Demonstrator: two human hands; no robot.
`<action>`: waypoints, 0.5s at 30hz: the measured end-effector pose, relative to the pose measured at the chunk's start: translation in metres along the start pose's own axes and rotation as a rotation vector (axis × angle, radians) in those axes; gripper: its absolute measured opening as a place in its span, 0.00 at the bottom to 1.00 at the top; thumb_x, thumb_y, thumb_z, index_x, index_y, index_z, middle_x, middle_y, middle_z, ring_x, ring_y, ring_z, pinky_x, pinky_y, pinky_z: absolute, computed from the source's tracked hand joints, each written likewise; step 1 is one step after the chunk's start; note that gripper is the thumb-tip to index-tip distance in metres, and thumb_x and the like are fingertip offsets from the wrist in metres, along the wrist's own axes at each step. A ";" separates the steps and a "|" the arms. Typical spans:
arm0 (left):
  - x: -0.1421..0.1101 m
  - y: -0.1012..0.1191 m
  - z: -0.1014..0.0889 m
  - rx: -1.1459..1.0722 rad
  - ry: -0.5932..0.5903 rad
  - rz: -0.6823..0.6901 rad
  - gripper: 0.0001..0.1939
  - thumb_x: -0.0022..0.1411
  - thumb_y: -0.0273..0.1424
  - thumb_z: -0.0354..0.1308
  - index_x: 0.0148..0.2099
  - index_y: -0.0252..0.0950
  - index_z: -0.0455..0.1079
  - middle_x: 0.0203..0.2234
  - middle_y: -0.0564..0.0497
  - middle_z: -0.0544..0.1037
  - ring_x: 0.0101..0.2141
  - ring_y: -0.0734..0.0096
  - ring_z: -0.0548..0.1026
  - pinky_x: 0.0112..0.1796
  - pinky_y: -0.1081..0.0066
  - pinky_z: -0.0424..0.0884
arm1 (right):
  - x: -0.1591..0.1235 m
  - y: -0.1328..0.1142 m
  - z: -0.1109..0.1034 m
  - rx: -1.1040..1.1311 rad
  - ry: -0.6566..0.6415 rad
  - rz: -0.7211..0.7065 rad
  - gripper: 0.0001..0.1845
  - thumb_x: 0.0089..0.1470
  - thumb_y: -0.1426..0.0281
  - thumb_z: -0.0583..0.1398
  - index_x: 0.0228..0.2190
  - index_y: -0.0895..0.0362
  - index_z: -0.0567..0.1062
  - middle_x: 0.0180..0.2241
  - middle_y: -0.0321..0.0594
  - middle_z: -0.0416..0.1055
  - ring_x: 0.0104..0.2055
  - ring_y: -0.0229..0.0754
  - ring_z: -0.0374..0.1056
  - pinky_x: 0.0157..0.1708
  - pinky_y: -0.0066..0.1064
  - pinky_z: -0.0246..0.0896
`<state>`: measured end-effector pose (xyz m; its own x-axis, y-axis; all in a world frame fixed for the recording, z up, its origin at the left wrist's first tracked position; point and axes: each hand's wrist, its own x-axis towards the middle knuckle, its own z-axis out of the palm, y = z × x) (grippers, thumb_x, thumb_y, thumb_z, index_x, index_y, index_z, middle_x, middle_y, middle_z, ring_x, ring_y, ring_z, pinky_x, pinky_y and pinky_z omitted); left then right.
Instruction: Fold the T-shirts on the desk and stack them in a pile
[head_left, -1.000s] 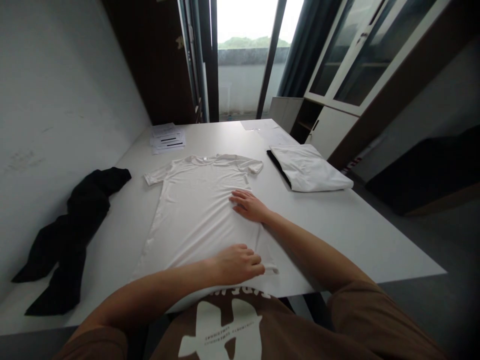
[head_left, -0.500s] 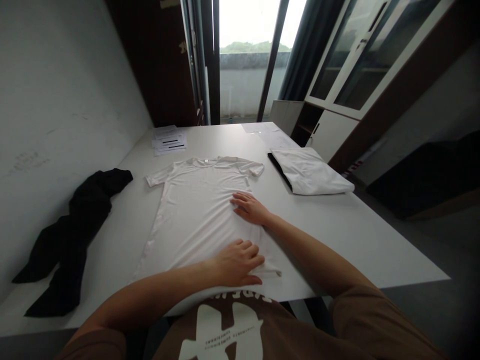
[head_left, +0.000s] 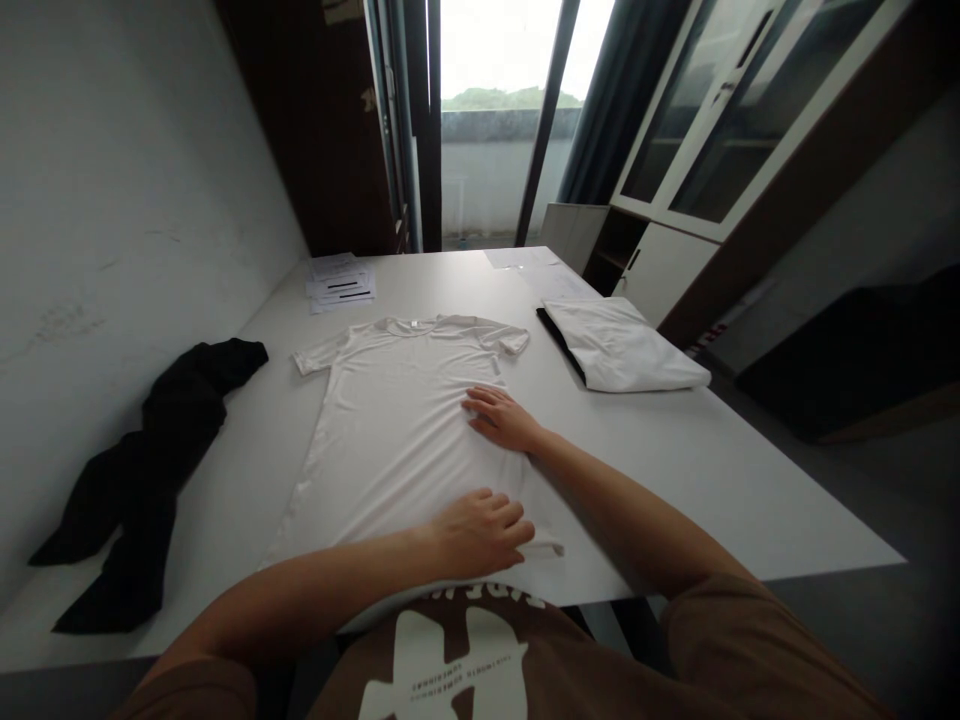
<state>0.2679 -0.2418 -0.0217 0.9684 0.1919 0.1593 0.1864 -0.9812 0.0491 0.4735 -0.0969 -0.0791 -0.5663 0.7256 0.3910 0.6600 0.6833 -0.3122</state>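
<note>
A white short-sleeved T-shirt (head_left: 390, 430) lies spread on the table, its neckline facing away from me and faint creases running across its body. My left hand (head_left: 486, 530) reaches over the lower part of the shirt to the hem near its right corner. Its fingers are curled and closed on the fabric there; the fingertips are partly hidden. Higher up, my right hand (head_left: 506, 418) rests flat on the right side of the shirt with its fingers stretched out.
Black trousers (head_left: 165, 430) lie along the left side by the wall. A folded white garment (head_left: 630, 345) with a black layer beneath it sits at the right edge of the white table (head_left: 720, 490). Papers (head_left: 341, 283) lie at the back left, and more sheets (head_left: 532, 270) at the back right.
My left hand has moved slightly down and right, and its thumb and fingers have closed on the shirt's hem. My right hand stays in place on the shirt.
</note>
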 end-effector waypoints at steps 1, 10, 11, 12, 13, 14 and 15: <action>0.000 -0.001 0.000 0.004 -0.014 -0.047 0.16 0.68 0.44 0.61 0.46 0.36 0.66 0.39 0.47 0.76 0.39 0.60 0.75 0.36 0.62 0.67 | 0.000 0.000 0.000 -0.001 -0.003 0.000 0.23 0.67 0.60 0.57 0.61 0.50 0.72 0.65 0.47 0.64 0.68 0.54 0.58 0.67 0.54 0.53; -0.002 -0.007 0.018 -0.051 -0.002 0.007 0.08 0.75 0.34 0.52 0.41 0.37 0.67 0.32 0.51 0.78 0.33 0.67 0.78 0.35 0.66 0.67 | 0.000 -0.002 -0.002 0.003 -0.009 0.003 0.23 0.67 0.60 0.57 0.60 0.50 0.72 0.65 0.47 0.64 0.68 0.54 0.57 0.67 0.53 0.53; -0.002 -0.007 0.019 -0.071 0.002 0.009 0.09 0.75 0.35 0.52 0.42 0.37 0.67 0.32 0.51 0.79 0.33 0.68 0.78 0.35 0.66 0.67 | 0.000 -0.003 -0.003 0.004 -0.007 0.003 0.23 0.67 0.60 0.57 0.60 0.50 0.72 0.65 0.47 0.64 0.68 0.54 0.57 0.67 0.53 0.53; -0.002 -0.007 0.019 -0.093 -0.002 0.001 0.09 0.75 0.35 0.51 0.42 0.37 0.68 0.32 0.51 0.79 0.32 0.68 0.78 0.35 0.66 0.68 | 0.000 -0.003 -0.003 0.005 -0.006 0.003 0.23 0.67 0.60 0.57 0.60 0.50 0.73 0.65 0.47 0.64 0.68 0.53 0.57 0.67 0.53 0.53; -0.002 -0.007 0.018 -0.118 -0.013 -0.010 0.08 0.75 0.34 0.51 0.43 0.37 0.68 0.33 0.51 0.79 0.33 0.68 0.78 0.36 0.67 0.68 | 0.000 -0.003 -0.003 0.005 -0.005 0.003 0.23 0.67 0.60 0.57 0.60 0.50 0.73 0.64 0.47 0.64 0.68 0.53 0.57 0.67 0.53 0.53; -0.002 -0.006 0.016 -0.145 -0.025 -0.019 0.06 0.74 0.32 0.52 0.44 0.37 0.69 0.34 0.52 0.80 0.33 0.68 0.78 0.36 0.67 0.69 | 0.000 -0.003 -0.003 0.005 -0.005 0.002 0.23 0.67 0.60 0.57 0.60 0.50 0.73 0.64 0.48 0.64 0.69 0.53 0.57 0.67 0.53 0.53; -0.001 -0.006 0.014 -0.173 -0.033 -0.022 0.05 0.73 0.30 0.52 0.46 0.37 0.69 0.35 0.52 0.80 0.34 0.69 0.78 0.37 0.68 0.69 | 0.000 -0.003 -0.003 0.003 -0.007 0.003 0.23 0.67 0.60 0.57 0.60 0.51 0.72 0.65 0.48 0.64 0.69 0.54 0.57 0.67 0.53 0.53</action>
<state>0.2677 -0.2363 -0.0358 0.9698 0.2100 0.1238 0.1791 -0.9584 0.2221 0.4730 -0.0988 -0.0760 -0.5679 0.7279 0.3843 0.6599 0.6816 -0.3160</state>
